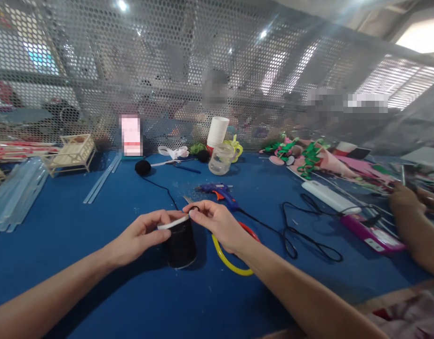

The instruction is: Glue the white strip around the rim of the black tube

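A paper cup wrapped in black yarn (181, 245) stands on the blue table (97, 263), its white rim showing at the top. My left hand (142, 235) grips the cup's left side near the rim. My right hand (217, 221) pinches a black yarn strand at the rim's right edge. The strand (160, 186) runs back to a black yarn ball (142, 167). Under my right wrist lie scissors with a yellow and red handle (231, 263).
A blue glue gun (220, 192) with a black cord lies behind the cup. Glue sticks (15, 193), a small wooden bed model (72, 153), stacked paper cups (217, 132) and a clear jar (220, 159) are farther back. Another person's hands (407, 202) work at the right by green ribbons, a white power bank and a magenta phone.
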